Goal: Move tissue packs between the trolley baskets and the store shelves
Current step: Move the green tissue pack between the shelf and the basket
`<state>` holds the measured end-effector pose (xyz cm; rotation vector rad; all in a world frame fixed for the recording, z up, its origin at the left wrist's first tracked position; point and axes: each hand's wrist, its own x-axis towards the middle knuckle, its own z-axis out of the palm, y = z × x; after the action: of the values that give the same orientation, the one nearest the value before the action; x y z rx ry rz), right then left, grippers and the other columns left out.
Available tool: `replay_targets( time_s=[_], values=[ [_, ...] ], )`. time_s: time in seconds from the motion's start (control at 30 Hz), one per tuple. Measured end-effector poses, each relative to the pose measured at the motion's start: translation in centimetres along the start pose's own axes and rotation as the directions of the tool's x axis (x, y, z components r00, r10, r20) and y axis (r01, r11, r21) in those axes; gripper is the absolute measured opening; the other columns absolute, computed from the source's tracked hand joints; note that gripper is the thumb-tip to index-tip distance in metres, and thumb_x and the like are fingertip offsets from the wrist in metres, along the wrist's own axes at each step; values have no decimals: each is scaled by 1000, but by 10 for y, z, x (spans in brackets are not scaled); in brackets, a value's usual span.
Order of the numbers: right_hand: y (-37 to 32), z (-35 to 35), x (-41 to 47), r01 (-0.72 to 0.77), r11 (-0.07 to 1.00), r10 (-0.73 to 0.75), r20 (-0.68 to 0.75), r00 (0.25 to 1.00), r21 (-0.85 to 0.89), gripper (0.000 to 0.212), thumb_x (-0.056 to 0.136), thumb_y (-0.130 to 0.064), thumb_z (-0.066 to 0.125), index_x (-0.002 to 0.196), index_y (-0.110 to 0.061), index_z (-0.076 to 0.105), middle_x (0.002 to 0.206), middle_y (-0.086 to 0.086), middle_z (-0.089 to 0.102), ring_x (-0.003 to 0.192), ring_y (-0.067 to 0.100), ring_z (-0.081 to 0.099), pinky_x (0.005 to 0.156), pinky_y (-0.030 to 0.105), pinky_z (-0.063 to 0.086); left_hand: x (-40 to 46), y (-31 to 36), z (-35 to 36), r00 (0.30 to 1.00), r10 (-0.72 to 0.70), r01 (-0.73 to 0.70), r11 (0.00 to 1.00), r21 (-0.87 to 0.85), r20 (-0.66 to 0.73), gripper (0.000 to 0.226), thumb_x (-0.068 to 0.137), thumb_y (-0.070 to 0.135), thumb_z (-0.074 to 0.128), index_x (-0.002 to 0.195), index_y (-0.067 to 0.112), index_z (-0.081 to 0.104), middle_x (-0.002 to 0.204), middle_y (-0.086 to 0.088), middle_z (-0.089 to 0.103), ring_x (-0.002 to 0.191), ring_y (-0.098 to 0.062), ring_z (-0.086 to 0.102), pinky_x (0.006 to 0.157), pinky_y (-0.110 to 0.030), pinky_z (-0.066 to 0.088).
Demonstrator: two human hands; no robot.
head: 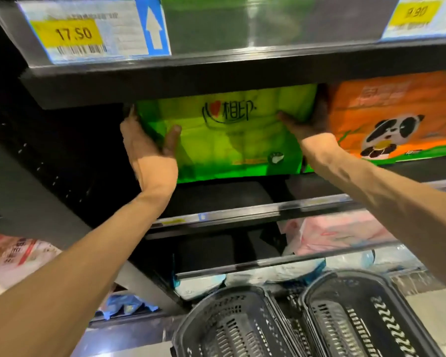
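A large green tissue pack [229, 140] sits partly inside a dark shelf bay, its front face toward me. My left hand [150, 143] grips its left side, thumb on the front and fingers hidden behind the edge. My right hand [307, 122] grips its right side, thumb across the front, fingers wedged between it and the orange panda tissue pack [386, 119]. Two black trolley baskets [232, 328] [363, 315] stand below with nothing visible in them.
The shelf [242, 70] above carries price tags, one reading 17.50 [74, 33]. The shelf rail [242, 215] below fronts pink packs [337, 235]; white and blue packs [281, 274] lie lower. More packs [11, 253] sit at far left.
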<state>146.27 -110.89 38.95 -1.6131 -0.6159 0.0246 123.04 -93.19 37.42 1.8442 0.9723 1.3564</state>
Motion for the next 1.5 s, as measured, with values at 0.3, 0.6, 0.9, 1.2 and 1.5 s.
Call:
replay_targets(
  time_s=[0.3, 0.6, 0.9, 1.2, 1.5],
  values=[
    [6, 4, -35, -136, 980, 145, 49, 988, -145, 91, 88, -32, 80, 157, -7, 27, 159, 13, 40, 142, 27, 44, 117, 31, 35, -11, -43, -8, 979, -77, 73, 997, 29, 190, 115, 72, 27, 92, 160, 20, 19, 155, -8, 38, 142, -19, 39, 120, -36, 33],
    [39, 21, -40, -331, 903, 349, 17, 937, -274, 47, 92, -25, 75, 121, 5, 51, 128, 28, 61, 108, 40, 63, 81, 37, 49, -12, -39, 20, 992, -82, 65, 983, 169, 96, 123, 71, 28, 93, 162, 11, 10, 153, -14, 35, 143, -27, 36, 115, -27, 26],
    [56, 48, 13, -207, 952, 197, -66, 978, -227, 114, 77, -43, 80, 163, -20, 8, 164, 10, 29, 146, 33, 37, 119, 48, 35, 22, -33, 63, 983, -156, 109, 924, 366, 102, 125, 76, 35, 89, 163, 12, 2, 151, -15, 33, 129, -44, 51, 108, -53, 42],
    [61, 44, 23, -272, 884, 273, -52, 960, -379, 109, 88, -44, 76, 163, -25, -1, 168, 10, 18, 151, 34, 27, 122, 45, 26, 25, -32, 60, 978, -168, 105, 908, 406, 123, 125, 74, 37, 90, 162, 12, 4, 150, -15, 34, 126, -44, 53, 107, -53, 43],
    [-1, 35, 9, -310, 705, 395, -10, 919, -638, 116, 90, -40, 75, 161, -13, -13, 165, 23, 10, 151, 39, 22, 121, 44, 26, 33, -9, 18, 903, -259, 105, 906, 411, 341, 123, 84, 45, 80, 162, 14, -10, 166, -17, 19, 149, -35, 33, 120, -42, 31]
  ],
)
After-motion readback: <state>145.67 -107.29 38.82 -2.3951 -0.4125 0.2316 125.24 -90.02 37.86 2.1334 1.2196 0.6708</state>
